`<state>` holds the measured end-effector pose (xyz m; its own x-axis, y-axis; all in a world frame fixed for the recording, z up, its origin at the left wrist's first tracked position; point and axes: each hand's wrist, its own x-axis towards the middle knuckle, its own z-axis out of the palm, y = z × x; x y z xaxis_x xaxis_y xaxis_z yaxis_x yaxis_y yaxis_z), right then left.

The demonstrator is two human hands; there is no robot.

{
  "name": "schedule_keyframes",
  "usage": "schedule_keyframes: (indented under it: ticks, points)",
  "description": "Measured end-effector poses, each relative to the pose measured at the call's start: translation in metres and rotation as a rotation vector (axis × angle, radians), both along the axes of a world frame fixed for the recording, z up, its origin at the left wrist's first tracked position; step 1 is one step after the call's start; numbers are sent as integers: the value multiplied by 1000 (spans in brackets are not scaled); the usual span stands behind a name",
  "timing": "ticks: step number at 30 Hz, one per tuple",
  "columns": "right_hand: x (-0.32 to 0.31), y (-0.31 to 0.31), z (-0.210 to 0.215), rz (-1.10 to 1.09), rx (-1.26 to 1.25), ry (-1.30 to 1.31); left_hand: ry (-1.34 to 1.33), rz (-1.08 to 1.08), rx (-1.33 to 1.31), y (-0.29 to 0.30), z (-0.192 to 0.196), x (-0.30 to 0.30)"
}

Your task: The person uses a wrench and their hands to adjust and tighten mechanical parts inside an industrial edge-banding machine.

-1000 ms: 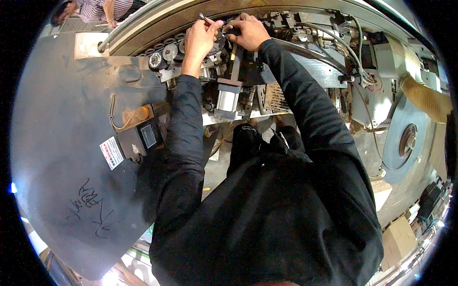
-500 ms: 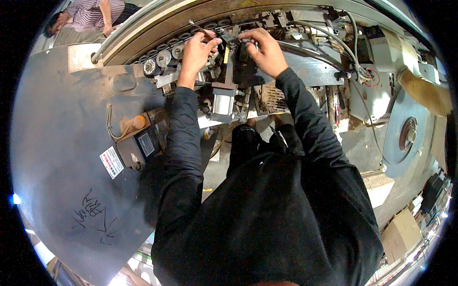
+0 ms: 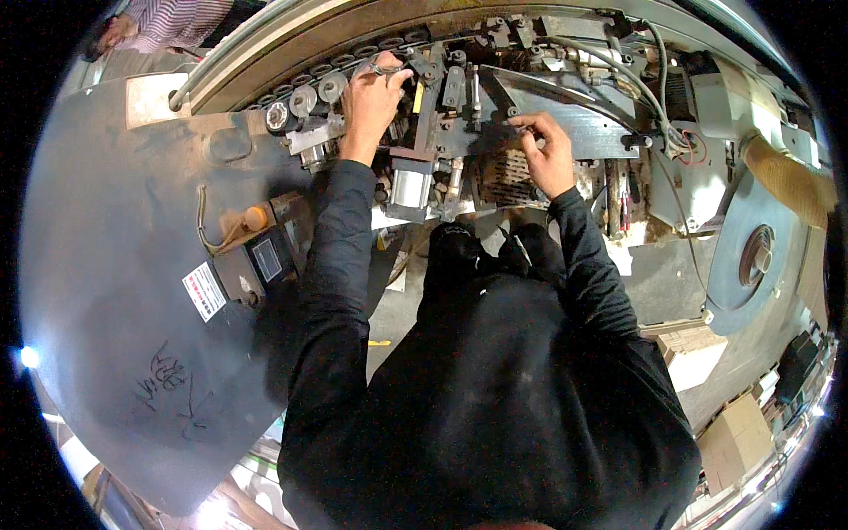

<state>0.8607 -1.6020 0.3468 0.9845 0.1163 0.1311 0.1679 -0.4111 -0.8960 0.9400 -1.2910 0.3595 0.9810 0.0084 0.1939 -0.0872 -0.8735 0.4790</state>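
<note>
My left hand (image 3: 371, 108) is closed around a slim metal tool (image 3: 385, 69), which looks like a spanner. Its kind is hard to make out between the fingers. The tool lies beside a dark metal block (image 3: 427, 69) on top of a machine arm. Below that arm is a silver cylinder (image 3: 410, 189). Over the slotted metal plate (image 3: 508, 177), my right hand (image 3: 549, 152) has its thumb and fingers pinched together. Something small and dark may be at its fingertips, too small to name. A flat steel plate (image 3: 592, 132) lies just beyond it.
A row of round rollers (image 3: 303, 99) runs along the left of the machine. Hoses and cables (image 3: 658, 88) hang at the right, near a large grey disc (image 3: 751, 256). A dark panel (image 3: 115, 238) fills the left side. Another person (image 3: 177, 22) is at the far left.
My right hand has left the dark block and moved right and nearer to me. My left hand stays by the block, with the tool now turned lower between its fingers.
</note>
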Motion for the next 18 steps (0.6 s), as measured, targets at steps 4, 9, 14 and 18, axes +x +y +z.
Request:
schedule_keyframes:
  ticks: [4, 9, 14, 18]
  points:
    - [-8, -12, -6, -28, -33, 17, -74, 47, 35, -7, 0, -7]
    - [-13, -13, -3, -29, -19, 38, -77, 87, -18, -19, 10, -16]
    - [-4, 16, 9, 35, -91, -163, -134, 79, 40, -17, -3, -16]
    - [40, 61, 35, 112, -184, -227, -167, 74, -38, -13, -5, -12]
